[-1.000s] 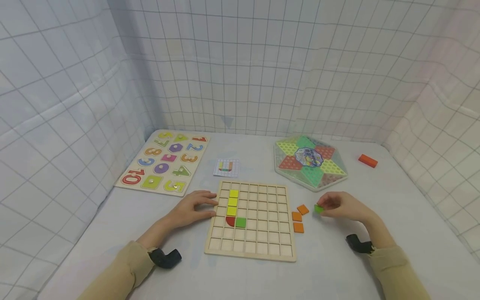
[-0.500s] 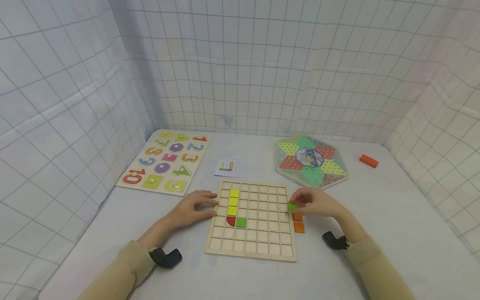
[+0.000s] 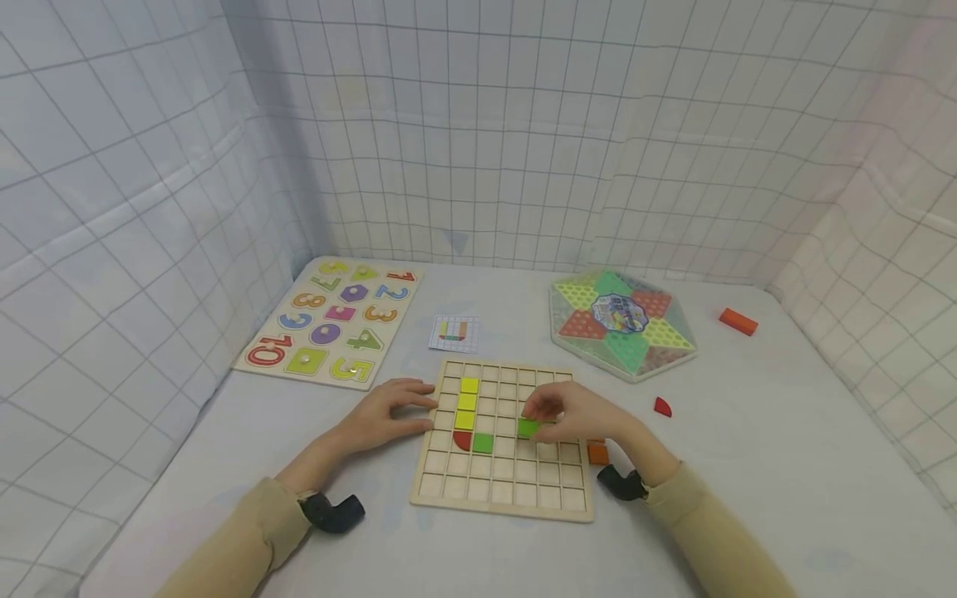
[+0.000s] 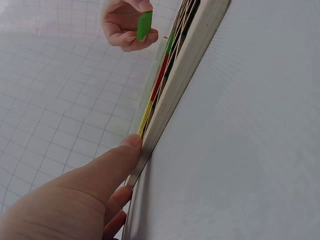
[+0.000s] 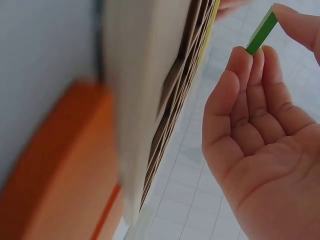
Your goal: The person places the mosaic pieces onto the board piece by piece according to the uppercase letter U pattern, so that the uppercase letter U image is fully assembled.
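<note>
Although the flat, square green tile (image 3: 528, 428) now hangs above the pale wooden board (image 3: 503, 472) with its ribbed square cells, right of three yellow squares (image 3: 467, 403), it was off the board's right side a second ago; red quarter-disc (image 3: 662, 407) now uncovered. Right hand (image 3: 579, 413) pinches the tile, thumb against fingers. Left hand (image 3: 385, 413), fingers loosely spread, touches the board's left edge.

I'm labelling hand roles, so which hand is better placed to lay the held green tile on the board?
Probably the right hand: it pinches the green tile above the board. The left hand holds no tile and touches the board's edge, seemingly better placed for steadying.
</note>
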{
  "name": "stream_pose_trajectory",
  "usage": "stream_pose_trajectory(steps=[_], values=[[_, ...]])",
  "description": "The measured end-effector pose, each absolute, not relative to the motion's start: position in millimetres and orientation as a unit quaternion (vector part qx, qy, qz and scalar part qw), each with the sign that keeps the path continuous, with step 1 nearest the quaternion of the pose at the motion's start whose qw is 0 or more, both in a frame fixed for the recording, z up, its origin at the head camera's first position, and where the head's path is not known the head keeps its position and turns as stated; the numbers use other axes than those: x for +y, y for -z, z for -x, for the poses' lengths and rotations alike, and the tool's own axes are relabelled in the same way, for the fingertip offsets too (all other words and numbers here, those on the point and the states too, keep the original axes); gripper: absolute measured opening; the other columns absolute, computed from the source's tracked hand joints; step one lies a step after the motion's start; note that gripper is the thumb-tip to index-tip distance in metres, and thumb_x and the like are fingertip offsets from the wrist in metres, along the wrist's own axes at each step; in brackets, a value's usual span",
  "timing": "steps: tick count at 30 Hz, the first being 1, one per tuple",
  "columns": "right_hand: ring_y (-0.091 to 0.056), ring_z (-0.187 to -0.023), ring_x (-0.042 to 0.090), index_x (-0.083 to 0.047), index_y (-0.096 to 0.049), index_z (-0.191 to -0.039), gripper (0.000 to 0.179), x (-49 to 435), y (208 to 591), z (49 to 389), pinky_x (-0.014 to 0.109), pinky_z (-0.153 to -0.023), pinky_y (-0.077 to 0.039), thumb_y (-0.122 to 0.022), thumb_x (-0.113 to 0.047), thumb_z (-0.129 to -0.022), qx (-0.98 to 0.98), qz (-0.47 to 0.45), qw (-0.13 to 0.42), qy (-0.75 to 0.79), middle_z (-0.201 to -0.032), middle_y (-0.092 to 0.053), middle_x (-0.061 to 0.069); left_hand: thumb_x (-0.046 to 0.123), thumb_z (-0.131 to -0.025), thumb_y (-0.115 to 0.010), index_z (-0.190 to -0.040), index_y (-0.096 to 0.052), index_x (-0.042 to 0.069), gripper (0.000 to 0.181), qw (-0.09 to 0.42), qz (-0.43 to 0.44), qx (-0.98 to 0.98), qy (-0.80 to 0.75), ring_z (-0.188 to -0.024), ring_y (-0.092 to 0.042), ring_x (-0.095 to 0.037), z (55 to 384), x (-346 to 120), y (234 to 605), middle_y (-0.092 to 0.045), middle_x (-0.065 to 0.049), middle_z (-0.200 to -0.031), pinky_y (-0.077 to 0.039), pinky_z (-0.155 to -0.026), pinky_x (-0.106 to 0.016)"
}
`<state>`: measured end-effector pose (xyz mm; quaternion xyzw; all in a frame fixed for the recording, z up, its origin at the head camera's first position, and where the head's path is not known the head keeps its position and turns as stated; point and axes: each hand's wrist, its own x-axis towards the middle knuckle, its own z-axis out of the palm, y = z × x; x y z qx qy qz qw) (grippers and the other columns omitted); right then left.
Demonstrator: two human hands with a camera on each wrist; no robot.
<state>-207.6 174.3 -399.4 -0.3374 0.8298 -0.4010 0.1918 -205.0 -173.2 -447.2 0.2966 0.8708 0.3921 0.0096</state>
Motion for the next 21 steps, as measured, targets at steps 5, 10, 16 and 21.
stream_pose_trajectory(steps=[5,10,16,21], values=[[-0.059,-0.085,0.013,-0.014,-0.063,-0.098,0.026,159,399,207,0.028,-0.078,-0.051,-0.077,-0.021,-0.078,0.835,0.34,0.208,0.38,-0.093,-0.063,-0.007,0.042,-0.081,-0.071,-0.113,-0.07,0.022,0.037,0.014,-0.295,0.871,-0.392,-0.13,-0.039,-0.026,205,-173,447,-0.054,0.0,-0.133,-0.03,-0.107,-0.049],[-0.058,-0.08,0.011,-0.015,-0.063,-0.098,0.026,151,402,207,0.026,-0.072,-0.051,-0.078,-0.022,-0.078,0.835,0.36,0.21,0.36,-0.089,-0.062,-0.007,0.041,-0.082,-0.072,-0.112,-0.07,0.021,0.037,0.011,-0.296,0.871,-0.393,-0.13,-0.039,-0.027,205,-173,447,-0.054,-0.001,-0.133,-0.029,-0.106,-0.05],[-0.057,-0.078,0.01,-0.013,-0.065,-0.098,0.025,144,406,209,0.024,-0.07,-0.051,-0.078,-0.019,-0.078,0.837,0.37,0.211,0.343,-0.088,-0.063,-0.005,0.039,-0.082,-0.072,-0.112,-0.07,0.02,0.036,0.008,-0.299,0.869,-0.395,-0.129,-0.039,-0.028,204,-172,446,-0.054,-0.003,-0.133,-0.029,-0.106,-0.051],[-0.056,-0.078,0.01,-0.015,-0.065,-0.098,0.024,141,407,209,0.024,-0.07,-0.05,-0.078,-0.019,-0.078,0.842,0.366,0.213,0.335,-0.087,-0.063,-0.006,0.039,-0.082,-0.072,-0.112,-0.07,0.021,0.036,0.01,-0.298,0.869,-0.395,-0.13,-0.039,-0.027,205,-173,446,-0.054,-0.001,-0.133,-0.029,-0.107,-0.05]])
